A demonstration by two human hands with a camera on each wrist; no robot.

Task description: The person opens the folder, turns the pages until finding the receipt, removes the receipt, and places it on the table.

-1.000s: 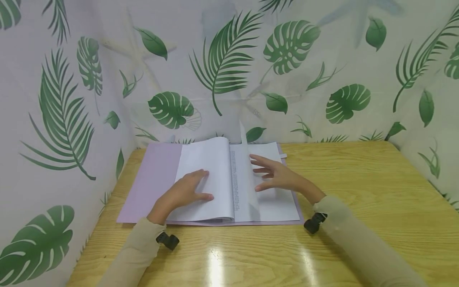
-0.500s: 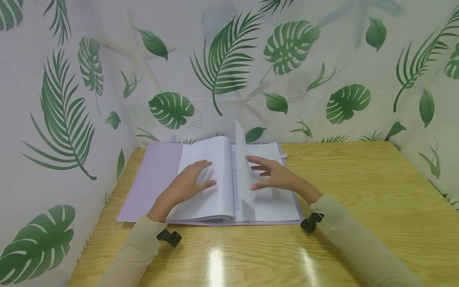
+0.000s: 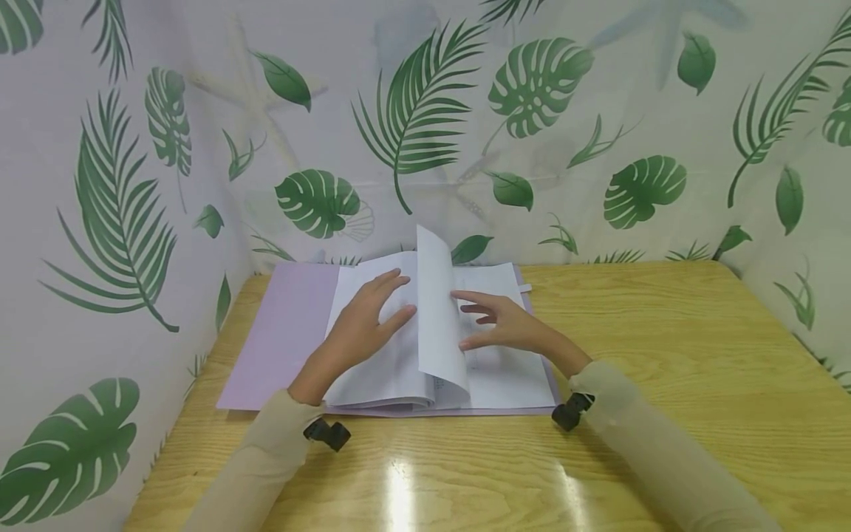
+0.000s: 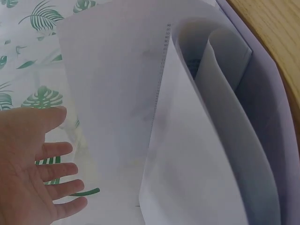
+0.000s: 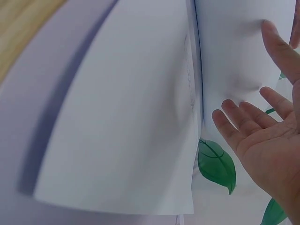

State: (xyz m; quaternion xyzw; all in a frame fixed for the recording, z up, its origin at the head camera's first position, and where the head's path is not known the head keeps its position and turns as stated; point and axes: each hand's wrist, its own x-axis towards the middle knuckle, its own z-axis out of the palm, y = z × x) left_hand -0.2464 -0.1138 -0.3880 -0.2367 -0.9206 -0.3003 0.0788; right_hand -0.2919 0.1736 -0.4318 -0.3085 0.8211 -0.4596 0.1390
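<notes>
A purple folder (image 3: 279,332) lies open on the wooden table, with white sheets inside. One sheet (image 3: 439,318) stands raised near the middle, its upper part curving to the left. My right hand (image 3: 501,324) is on its right side, fingers spread, fingertips against or very near it. Over the turned pages (image 3: 382,388) on the left is my left hand (image 3: 362,321), fingers apart, thumb near the raised sheet's free edge. In the left wrist view that hand (image 4: 40,164) grips nothing. The right wrist view shows my right hand (image 5: 267,126) with fingers extended toward the sheet (image 5: 239,51).
Flat sheets (image 3: 515,380) lie on the folder's right side, with a small white tab (image 3: 526,288) at the edge. A leaf-patterned cloth (image 3: 558,148) hangs behind the table and on both sides. Wooden tabletop (image 3: 678,355) extends to the right.
The raised sheet has swung over to the left, with my right hand moving slightly left along with it. My left hand has moved up and right, closer to the sheet.
</notes>
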